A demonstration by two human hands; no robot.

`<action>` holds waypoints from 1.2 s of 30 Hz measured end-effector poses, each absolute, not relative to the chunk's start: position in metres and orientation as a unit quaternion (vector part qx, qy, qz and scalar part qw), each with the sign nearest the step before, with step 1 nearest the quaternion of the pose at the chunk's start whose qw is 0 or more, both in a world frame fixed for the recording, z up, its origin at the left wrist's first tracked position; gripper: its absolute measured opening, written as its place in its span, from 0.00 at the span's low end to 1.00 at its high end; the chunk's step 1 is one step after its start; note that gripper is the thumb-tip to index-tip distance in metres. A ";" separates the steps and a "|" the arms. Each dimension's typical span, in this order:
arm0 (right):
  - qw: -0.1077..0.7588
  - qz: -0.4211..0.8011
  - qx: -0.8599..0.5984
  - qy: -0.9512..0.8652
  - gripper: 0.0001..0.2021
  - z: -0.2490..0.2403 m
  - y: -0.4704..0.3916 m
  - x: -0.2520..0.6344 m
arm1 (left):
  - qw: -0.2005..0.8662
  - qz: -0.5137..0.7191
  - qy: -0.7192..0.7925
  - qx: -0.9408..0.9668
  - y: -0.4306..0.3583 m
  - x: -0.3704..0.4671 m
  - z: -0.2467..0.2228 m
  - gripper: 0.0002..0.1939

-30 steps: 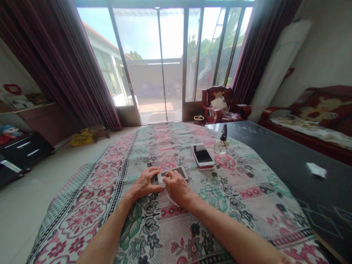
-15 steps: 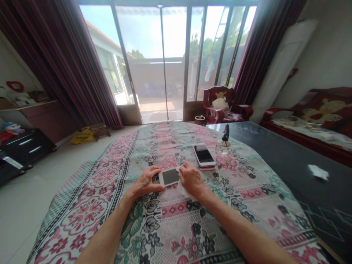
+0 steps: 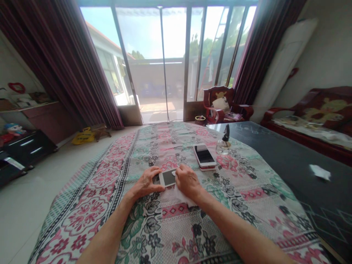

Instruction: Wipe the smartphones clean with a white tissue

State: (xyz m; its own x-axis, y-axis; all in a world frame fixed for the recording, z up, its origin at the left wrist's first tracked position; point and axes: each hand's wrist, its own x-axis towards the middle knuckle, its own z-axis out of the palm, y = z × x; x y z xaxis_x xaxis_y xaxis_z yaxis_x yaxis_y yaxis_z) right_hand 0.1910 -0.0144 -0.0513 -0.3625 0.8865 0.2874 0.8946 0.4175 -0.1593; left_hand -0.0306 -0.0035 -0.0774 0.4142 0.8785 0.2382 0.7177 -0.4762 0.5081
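Lower centre: phone point(image 3: 167, 178), long axis crosswise; left hand point(image 3: 147, 180) pinches left end, right hand point(image 3: 189, 180) pinches tissue point(image 3: 184, 197) over right.

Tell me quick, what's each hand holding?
Left hand: holding the white phone by one end.
Right hand: closed on a white cloth or tissue.

far phone point(image 3: 205, 154) blocks right hand point(image 3: 188, 180) ahead-right, bottle point(image 3: 223, 146) just right of that, tablecloth point(image 3: 154, 146) open ahead of left hand point(image 3: 148, 181)
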 end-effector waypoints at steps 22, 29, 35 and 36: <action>0.125 -0.001 -0.597 -0.792 0.12 -0.042 -0.016 0.216 | 0.176 0.241 0.488 0.820 -0.007 -0.030 -0.074 0.32; 0.173 0.011 -0.480 -0.860 0.10 -0.054 -0.036 0.185 | 0.174 0.244 0.485 0.822 -0.004 -0.030 -0.076 0.32; 0.175 0.009 -0.522 -0.835 0.13 -0.054 -0.018 0.194 | 0.172 0.243 0.485 0.823 -0.005 -0.031 -0.076 0.33; 0.181 0.002 -0.532 -0.827 0.12 -0.055 -0.014 0.198 | 0.171 0.242 0.484 0.823 -0.005 -0.031 -0.075 0.33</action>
State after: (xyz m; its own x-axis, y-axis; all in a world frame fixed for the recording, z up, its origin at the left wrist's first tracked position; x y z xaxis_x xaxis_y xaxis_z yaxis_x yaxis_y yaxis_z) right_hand 0.1979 -0.0141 -0.0549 -0.3675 0.8811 0.2975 0.8794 0.4334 -0.1971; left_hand -0.0306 -0.0054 -0.0755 0.4144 0.8798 0.2331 0.7138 -0.4730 0.5164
